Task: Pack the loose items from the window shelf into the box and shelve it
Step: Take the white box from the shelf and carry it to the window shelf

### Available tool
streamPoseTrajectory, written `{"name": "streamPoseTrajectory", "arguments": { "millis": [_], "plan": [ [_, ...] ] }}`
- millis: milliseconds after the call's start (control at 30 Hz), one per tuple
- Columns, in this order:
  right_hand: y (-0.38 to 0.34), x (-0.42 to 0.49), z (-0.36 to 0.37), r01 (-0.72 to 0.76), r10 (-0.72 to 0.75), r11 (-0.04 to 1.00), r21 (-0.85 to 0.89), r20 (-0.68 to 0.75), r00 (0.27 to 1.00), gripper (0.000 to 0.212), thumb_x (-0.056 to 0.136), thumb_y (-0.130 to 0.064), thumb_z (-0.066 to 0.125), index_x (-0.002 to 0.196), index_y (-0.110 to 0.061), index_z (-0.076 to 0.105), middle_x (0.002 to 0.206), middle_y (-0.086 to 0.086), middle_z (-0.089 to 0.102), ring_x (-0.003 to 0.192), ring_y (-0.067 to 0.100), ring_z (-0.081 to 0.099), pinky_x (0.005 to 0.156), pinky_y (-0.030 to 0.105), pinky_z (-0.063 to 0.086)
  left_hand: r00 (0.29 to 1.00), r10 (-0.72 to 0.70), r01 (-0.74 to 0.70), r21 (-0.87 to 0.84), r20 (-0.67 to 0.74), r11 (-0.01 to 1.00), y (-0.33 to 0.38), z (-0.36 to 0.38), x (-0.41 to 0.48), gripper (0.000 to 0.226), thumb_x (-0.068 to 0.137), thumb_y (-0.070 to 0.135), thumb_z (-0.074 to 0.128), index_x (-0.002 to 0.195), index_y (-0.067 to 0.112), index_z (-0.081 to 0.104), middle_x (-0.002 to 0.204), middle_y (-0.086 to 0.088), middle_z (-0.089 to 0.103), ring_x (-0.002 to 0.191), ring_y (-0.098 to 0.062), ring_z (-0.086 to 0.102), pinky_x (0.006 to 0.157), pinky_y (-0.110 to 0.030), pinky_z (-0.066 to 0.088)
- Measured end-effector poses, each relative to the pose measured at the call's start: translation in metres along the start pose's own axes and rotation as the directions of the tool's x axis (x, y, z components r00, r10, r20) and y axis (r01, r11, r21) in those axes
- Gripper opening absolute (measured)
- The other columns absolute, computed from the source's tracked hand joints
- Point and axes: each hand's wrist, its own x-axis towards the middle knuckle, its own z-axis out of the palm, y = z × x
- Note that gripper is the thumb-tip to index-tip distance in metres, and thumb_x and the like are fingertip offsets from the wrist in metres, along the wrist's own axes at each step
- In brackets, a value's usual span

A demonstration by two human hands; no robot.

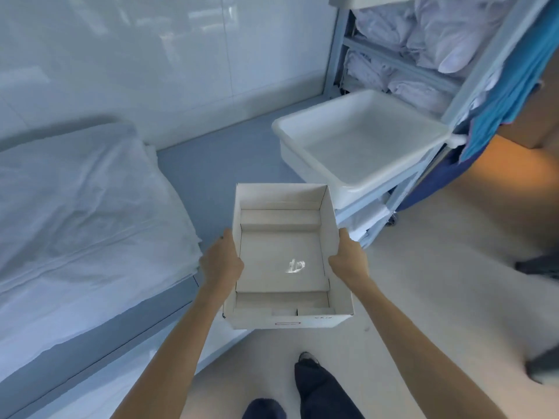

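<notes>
Above the floor, both hands, left and right, grip the white box, fingers hidden beneath.

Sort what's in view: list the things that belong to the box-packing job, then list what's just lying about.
Part of the job:
- white cardboard box, open, almost empty, only a small clear scrap inside
- left hand and right hand, gripping its side walls

Just lying about:
- bed with white sheet
- white plastic tub on the linen cart
- folded white linens
- blue cloth hanging on the cart
</notes>
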Motion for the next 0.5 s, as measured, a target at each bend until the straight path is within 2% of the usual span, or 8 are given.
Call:
{"name": "streamPoseTrajectory", "arguments": {
  "millis": [167, 267, 367, 500],
  "plan": [
    [0.046, -0.080, -0.001, -0.217, 0.223, 0.971, 0.099, -0.061, 0.973, 0.035, 0.070, 0.009, 0.044, 0.101, -0.007, 0.041, 0.068, 0.008, 0.044, 0.063, 0.029, 0.046, 0.046, 0.027, 0.029, 0.967, 0.231, -0.231, -0.015, 0.107, 0.973, 0.011, 0.015, -0.035, 0.029, 0.079, -0.004, 0.051, 0.105, 0.006, 0.042, 0.097, -0.013, 0.059, 0.081, -0.033, 0.057, 0.059, -0.032, 0.038],
    [0.074, -0.125, -0.008, -0.339, 0.356, 0.930, 0.142, -0.110, 0.928, 0.038, 0.070, 0.009, 0.044, 0.105, -0.006, 0.042, 0.062, 0.005, 0.041, 0.060, 0.028, 0.044, 0.046, 0.027, 0.030, 0.926, 0.355, -0.355, -0.023, 0.127, 0.935, 0.033, 0.022, -0.057, 0.026, 0.077, -0.005, 0.051, 0.098, 0.007, 0.040, 0.089, -0.012, 0.057, 0.067, -0.028, 0.046, 0.056, -0.032, 0.034],
    [0.107, -0.167, -0.018, -0.456, 0.481, 0.874, 0.169, -0.155, 0.863, 0.041, 0.070, 0.008, 0.044, 0.108, -0.006, 0.041, 0.061, 0.004, 0.039, 0.065, 0.031, 0.047, 0.053, 0.031, 0.036, 0.852, 0.503, -0.508, -0.001, 0.147, 0.861, 0.064, 0.030, -0.084, 0.029, 0.078, -0.005, 0.051, 0.103, 0.006, 0.042, 0.080, -0.006, 0.049, 0.064, -0.024, 0.043, 0.050, -0.029, 0.029],
    [0.153, -0.226, -0.031, -0.588, 0.631, 0.775, 0.234, -0.217, 0.745, 0.047, 0.071, 0.009, 0.044, 0.115, -0.008, 0.040, 0.064, 0.005, 0.042, 0.067, 0.031, 0.048, 0.051, 0.028, 0.034, 0.739, 0.645, -0.656, -0.012, 0.194, 0.755, 0.111, 0.049, -0.124, 0.030, 0.079, -0.004, 0.053, 0.106, 0.007, 0.043, 0.075, -0.002, 0.045, 0.062, -0.023, 0.046, 0.050, -0.028, 0.033]
  ]
}}
